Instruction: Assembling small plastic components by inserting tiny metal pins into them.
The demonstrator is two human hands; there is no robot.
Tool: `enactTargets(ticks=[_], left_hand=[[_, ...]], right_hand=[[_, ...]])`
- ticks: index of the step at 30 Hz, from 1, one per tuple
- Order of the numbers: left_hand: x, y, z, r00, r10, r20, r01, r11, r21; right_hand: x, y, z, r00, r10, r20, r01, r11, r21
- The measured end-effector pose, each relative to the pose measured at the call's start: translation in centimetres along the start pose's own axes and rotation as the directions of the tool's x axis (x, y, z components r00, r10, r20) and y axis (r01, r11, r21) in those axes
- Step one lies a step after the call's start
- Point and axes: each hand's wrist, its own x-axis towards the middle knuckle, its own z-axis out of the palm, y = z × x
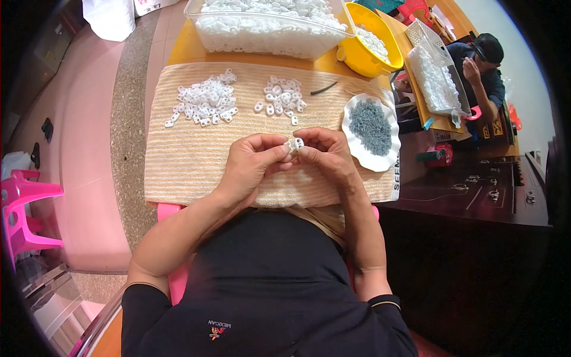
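Both hands meet over a striped towel (190,160). My left hand (253,160) pinches a small white plastic part (289,145) between thumb and fingertips. Pressed against it is another white plastic part with two dark holes (299,143), pinched by my right hand (328,153). Fingertips partly hide both parts, and I cannot tell whether they are joined. Just beyond my hands lies a small pile of white oval two-holed parts (281,96). A larger pile of similar white parts (206,100) spreads to the left. Right of my right hand, a white scalloped plate (391,156) holds many small grey pieces (370,126).
A clear bin (256,44) and a yellow basin (363,63), both with white parts, stand at the back. A dark thin rod (324,88) lies on the towel. At right, a person (482,71) sits beside a white basket (425,71). A pink stool (30,202) stands left.
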Motion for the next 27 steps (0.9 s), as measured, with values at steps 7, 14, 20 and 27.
enactTargets(ticks=[7, 14, 20, 27], left_hand=[[0.0, -0.07, -0.01, 1.0, 0.0, 0.002, 0.0, 1.0, -0.002], [0.1, -0.32, 0.18, 1.0, 0.011, -0.011, -0.011, 1.0, -0.014], [0.14, -0.34, -0.03, 1.0, -0.004, 0.007, 0.004, 1.0, 0.006], [0.02, -0.26, 0.11, 1.0, -0.007, 0.008, 0.007, 1.0, 0.018]], right_hand=[[-0.05, -0.24, 0.13, 1.0, -0.003, 0.012, 0.003, 1.0, 0.002], [-0.09, 0.05, 0.18, 1.0, 0.009, 0.003, -0.009, 0.997, -0.081], [-0.13, -0.03, 0.22, 1.0, 0.015, 0.013, -0.014, 0.997, -0.08], [-0.17, -0.13, 0.31, 1.0, 0.014, 0.016, -0.013, 0.997, -0.074]])
